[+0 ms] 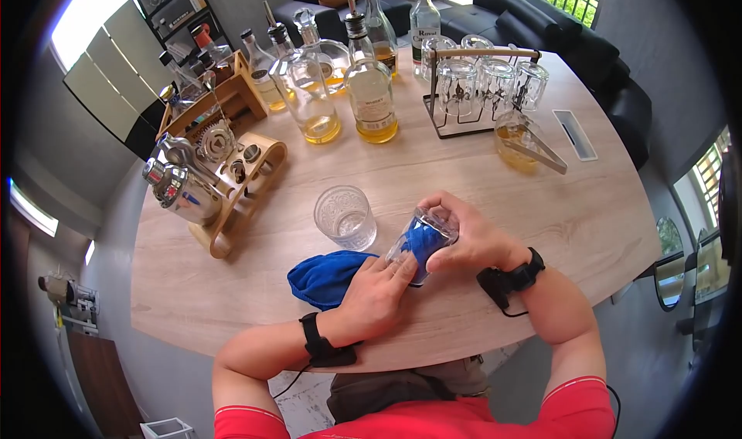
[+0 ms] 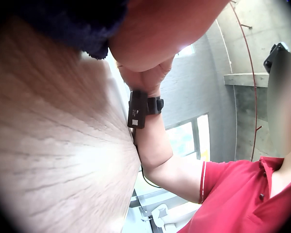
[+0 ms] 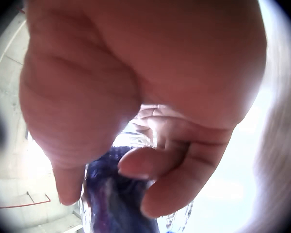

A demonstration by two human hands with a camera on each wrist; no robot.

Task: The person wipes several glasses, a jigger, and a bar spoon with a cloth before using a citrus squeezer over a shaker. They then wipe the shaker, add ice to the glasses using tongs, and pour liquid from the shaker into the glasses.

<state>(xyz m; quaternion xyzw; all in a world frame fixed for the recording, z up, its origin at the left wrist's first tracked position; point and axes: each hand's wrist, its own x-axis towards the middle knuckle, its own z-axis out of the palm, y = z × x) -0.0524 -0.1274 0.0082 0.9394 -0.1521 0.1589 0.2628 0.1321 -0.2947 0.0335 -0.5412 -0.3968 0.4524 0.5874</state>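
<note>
A clear drinking glass (image 1: 403, 240) is tilted between my two hands above the near part of the table. Bunched blue cloth (image 1: 424, 239) shows through its wall. My right hand (image 1: 479, 236) grips the glass around its upper right end, thumb on the near side and fingers over the top; the right wrist view shows curled fingers (image 3: 169, 189) beside the cloth-filled glass. At the lower end, my left hand (image 1: 375, 298) holds the blue cloth against the glass, its fingertips overlapping the wall. The rest of that cloth (image 1: 325, 279) lies bunched left of this hand. Its fingers are hidden in the left wrist view.
A patterned tumbler (image 1: 345, 219) stands just beyond the cloth. Farther left is a wooden bar stand (image 1: 270, 161) with a metal shaker (image 1: 185, 195). Several liquor bottles (image 1: 371, 99) line the back. A rack of upturned glasses (image 1: 456, 134) and a jar with tongs (image 1: 516, 145) stand back right.
</note>
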